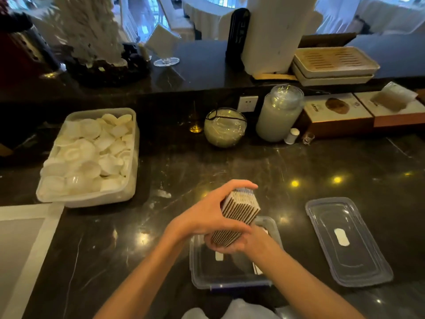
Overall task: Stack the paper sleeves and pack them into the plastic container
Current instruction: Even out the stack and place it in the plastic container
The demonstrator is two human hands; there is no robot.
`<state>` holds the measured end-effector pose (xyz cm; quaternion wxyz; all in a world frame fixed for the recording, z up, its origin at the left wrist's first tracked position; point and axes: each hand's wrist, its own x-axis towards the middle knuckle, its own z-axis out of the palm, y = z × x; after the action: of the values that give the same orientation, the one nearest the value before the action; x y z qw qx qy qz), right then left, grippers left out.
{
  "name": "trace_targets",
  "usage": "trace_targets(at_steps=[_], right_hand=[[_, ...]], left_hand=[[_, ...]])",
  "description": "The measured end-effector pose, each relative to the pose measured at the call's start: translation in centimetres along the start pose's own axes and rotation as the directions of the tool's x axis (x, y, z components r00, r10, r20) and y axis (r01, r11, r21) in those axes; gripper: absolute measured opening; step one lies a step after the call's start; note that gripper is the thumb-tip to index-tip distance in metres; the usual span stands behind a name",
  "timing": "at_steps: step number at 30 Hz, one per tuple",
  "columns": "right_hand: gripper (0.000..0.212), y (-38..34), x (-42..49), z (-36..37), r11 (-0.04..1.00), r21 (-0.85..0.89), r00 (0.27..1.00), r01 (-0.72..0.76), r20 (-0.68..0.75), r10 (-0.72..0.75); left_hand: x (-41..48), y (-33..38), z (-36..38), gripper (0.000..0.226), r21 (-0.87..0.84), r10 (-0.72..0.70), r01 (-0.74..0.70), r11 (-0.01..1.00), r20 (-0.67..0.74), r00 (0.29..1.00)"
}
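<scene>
Your right forearm crosses the bottom of the frame, and your right hand point(239, 244) cups the lower end of the stack of paper sleeves point(239, 211), fingers curled closed around it. Your left hand point(207, 215) comes in from 7 o'clock and wraps the stack's left side, thumb along the bottom edge, index finger hooked over the top end, so both hands are closed on the same bundle.

The stack sits tilted, long axis running from 7 o'clock up to 1 o'clock, ribbed edges facing you. The plastic container point(195, 268) lies directly under the stack's lower end, toward 6 o'clock from it, open and mostly bare inside; a white label and a sleeve or two along its right wall are all I make out. Its long axis runs 12 to 6, so my read is the stack needs turning to line up before it drops in. Your right hand is nearer the opening.

The lid point(345, 240) lies flat at 3 o'clock, apart from the container. A tub of white cup lids point(92, 155) sits at 10 o'clock, well apart.
</scene>
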<state>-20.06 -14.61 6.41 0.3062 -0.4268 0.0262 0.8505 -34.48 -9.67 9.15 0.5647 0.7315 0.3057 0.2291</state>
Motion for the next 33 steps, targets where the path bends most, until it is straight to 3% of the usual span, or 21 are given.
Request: trace_targets(at_steps=[1, 4, 7, 9, 11, 13, 16, 22, 27, 30, 33], right_hand=[[0.012, 0.4, -0.1, 0.0, 0.998, -0.066, 0.999, -0.017, 0.026, 0.019], [0.048, 0.9, -0.6, 0.0, 0.998, -0.044, 0.999, 0.043, -0.010, -0.044], [0.056, 1.0, -2.3, -1.1, 0.974, -0.159, 0.986, 0.162, 0.072, -0.152], [0.054, 1.3, -2.7, -2.6, 0.898, -0.320, 0.953, 0.303, 0.104, -0.285], [0.066, 1.5, -3.1, -3.6, 0.749, -0.499, 0.898, 0.436, 0.185, -0.400], [0.078, 2.0, -3.9, -3.8, 0.631, -0.631, 0.892, 0.451, 0.290, -0.348], [0.072, 3.3, -4.1, -4.3, 0.518, -0.745, 0.899, 0.419, 0.261, -0.351], [0.062, 4.9, -4.4, -4.9, 0.435, -0.801, 0.872, 0.412, 0.206, -0.445], [0.056, 6.9, -3.7, -4.9, 0.437, -0.820, 0.830, 0.370, 0.081, -0.551], [0.065, 8.1, -3.3, -4.6, 0.380, -0.873, 0.804, 0.305, 0.022, -0.594], [0.077, 9.5, -2.4, -3.9, 0.405, -0.869, 0.834, 0.284, 0.015, -0.551]], left_hand=[[-0.2, 0.3, 1.0, 0.076, -0.007, 0.027, -0.028, 1.000, -0.044, 0.999], [-0.9, 0.5, 2.7, 0.063, -0.108, 0.023, -0.042, 0.993, -0.166, 0.986], [-1.9, 0.4, 3.8, 0.058, -0.390, -0.088, -0.064, 0.919, -0.361, 0.928], [-3.1, -0.4, 4.5, 0.061, -0.570, -0.209, -0.093, 0.816, -0.441, 0.873], [-4.2, -1.2, 5.2, 0.063, -0.626, -0.293, -0.088, 0.775, -0.480, 0.827], [-5.0, -1.6, 6.0, 0.062, -0.630, -0.328, -0.064, 0.774, -0.485, 0.811], [-5.3, -1.7, 7.7, 0.056, -0.597, -0.343, 0.020, 0.802, -0.433, 0.833], [-5.8, -2.1, 9.3, 0.052, -0.539, -0.342, 0.057, 0.840, -0.446, 0.827], [-5.6, -2.7, 9.4, 0.047, -0.507, -0.344, 0.096, 0.857, -0.423, 0.838], [-6.2, -3.7, 9.1, 0.051, -0.593, -0.409, 0.132, 0.794, -0.361, 0.838], [-7.4, -4.9, 8.7, 0.044, -0.698, -0.430, 0.104, 0.709, -0.311, 0.847]])
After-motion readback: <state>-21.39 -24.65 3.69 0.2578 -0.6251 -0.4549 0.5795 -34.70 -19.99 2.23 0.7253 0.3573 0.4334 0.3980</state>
